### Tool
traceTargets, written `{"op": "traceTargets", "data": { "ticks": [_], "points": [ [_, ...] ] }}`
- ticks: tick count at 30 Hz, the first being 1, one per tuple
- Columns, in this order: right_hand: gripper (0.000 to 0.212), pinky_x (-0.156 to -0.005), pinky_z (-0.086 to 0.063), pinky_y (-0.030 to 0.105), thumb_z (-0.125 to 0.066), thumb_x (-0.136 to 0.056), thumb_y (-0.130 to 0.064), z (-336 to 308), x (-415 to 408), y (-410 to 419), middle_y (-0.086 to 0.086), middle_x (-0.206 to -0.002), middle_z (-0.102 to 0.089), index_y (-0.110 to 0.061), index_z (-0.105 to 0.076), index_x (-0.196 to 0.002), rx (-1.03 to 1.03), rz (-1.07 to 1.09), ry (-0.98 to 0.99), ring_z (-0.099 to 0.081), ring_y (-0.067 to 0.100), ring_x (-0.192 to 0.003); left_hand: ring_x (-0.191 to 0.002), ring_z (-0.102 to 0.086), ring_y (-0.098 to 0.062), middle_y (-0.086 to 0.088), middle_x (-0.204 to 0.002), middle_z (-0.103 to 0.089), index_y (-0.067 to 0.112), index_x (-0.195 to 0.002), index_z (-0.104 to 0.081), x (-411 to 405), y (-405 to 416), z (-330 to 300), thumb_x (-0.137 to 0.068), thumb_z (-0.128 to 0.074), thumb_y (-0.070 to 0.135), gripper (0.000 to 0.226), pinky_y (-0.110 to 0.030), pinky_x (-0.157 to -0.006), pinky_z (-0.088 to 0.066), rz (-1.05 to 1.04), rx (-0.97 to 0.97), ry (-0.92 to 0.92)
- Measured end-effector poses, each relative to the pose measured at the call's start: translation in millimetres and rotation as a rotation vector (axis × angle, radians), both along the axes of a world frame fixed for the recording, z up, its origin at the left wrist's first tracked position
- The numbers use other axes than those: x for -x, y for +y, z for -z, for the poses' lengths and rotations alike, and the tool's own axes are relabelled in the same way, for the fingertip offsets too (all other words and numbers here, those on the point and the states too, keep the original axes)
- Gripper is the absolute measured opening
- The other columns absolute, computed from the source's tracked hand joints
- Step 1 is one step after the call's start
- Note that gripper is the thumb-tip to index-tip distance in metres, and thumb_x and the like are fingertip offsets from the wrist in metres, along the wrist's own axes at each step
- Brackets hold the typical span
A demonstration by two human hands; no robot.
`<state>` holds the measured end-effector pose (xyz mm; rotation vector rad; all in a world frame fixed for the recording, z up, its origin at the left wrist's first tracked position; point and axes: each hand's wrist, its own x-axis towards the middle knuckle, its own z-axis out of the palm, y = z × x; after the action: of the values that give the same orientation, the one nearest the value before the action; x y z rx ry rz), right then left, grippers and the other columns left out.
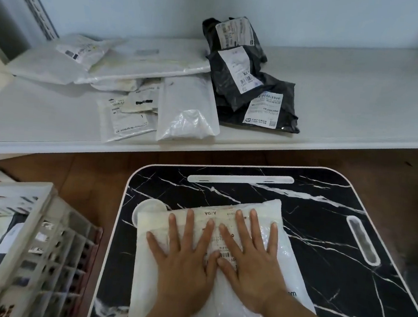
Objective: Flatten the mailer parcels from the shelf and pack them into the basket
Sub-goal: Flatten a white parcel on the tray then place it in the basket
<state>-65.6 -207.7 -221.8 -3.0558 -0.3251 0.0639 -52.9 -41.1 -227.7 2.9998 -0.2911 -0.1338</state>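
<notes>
A white mailer parcel [286, 271] lies flat on the black marble-patterned table [335, 232]. My left hand [184, 259] and my right hand [252, 258] press down on it side by side, fingers straight and spread, thumbs almost touching over its shipping label. On the white shelf [360, 95] behind the table lie several more parcels: white mailers [187, 106] at the left and middle, black mailers [237, 82] with white labels to their right. The slatted basket [41, 244] stands at the lower left with parcels inside it.
A strip of brown wooden floor [88, 173] separates the shelf from the table and basket. The table top has a long slot [239, 179] near its far edge and another slot [362, 240] on its right side. The shelf's right half is bare.
</notes>
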Motion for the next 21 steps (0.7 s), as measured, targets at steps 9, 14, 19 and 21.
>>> {"op": "traceTargets", "data": {
  "ticks": [9, 14, 19, 21],
  "points": [
    [0.057, -0.105, -0.011, 0.068, -0.017, -0.1, -0.059, 5, -7, 1, 0.008, -0.16, -0.016, -0.034, -0.024, -0.151, 0.03, 0.004, 0.054, -0.012, 0.037, -0.146, -0.145, -0.014, -0.039, -0.005, -0.16, -0.019, 0.038, -0.149, -0.028, -6, -2, 0, -0.096, -0.01, 0.055, 0.058, -0.076, -0.102, -0.009, -0.011, -0.016, 0.045],
    [0.056, -0.102, -0.012, 0.069, -0.021, -0.099, -0.061, 4, -9, 2, 0.006, -0.158, -0.023, -0.037, -0.028, -0.149, 0.054, 0.014, 0.129, -0.018, 0.036, -0.145, -0.144, -0.017, -0.039, -0.005, -0.158, -0.024, 0.038, -0.147, -0.032, -7, -1, 1, -0.096, -0.008, 0.055, 0.059, -0.075, -0.103, -0.009, -0.021, -0.034, 0.088],
    [0.057, -0.106, 0.003, 0.067, -0.008, -0.096, -0.066, 3, -12, 2, 0.0, -0.162, -0.004, -0.047, -0.013, -0.149, 0.02, 0.015, 0.194, 0.009, 0.028, -0.148, -0.142, -0.023, -0.039, -0.004, -0.155, -0.031, 0.039, -0.145, -0.036, -8, -2, 3, -0.094, -0.022, 0.054, 0.055, -0.075, -0.101, -0.01, -0.008, -0.04, 0.114],
    [0.061, -0.106, 0.02, 0.064, 0.007, -0.087, -0.07, 3, -13, 1, -0.008, -0.157, 0.026, -0.054, 0.009, -0.145, -0.049, 0.011, 0.215, 0.036, 0.021, -0.139, -0.142, -0.023, -0.039, -0.004, -0.155, -0.031, 0.039, -0.146, -0.034, -8, -3, 4, -0.093, -0.023, 0.054, 0.056, -0.075, -0.101, -0.01, -0.012, -0.053, 0.134]
  ]
}}
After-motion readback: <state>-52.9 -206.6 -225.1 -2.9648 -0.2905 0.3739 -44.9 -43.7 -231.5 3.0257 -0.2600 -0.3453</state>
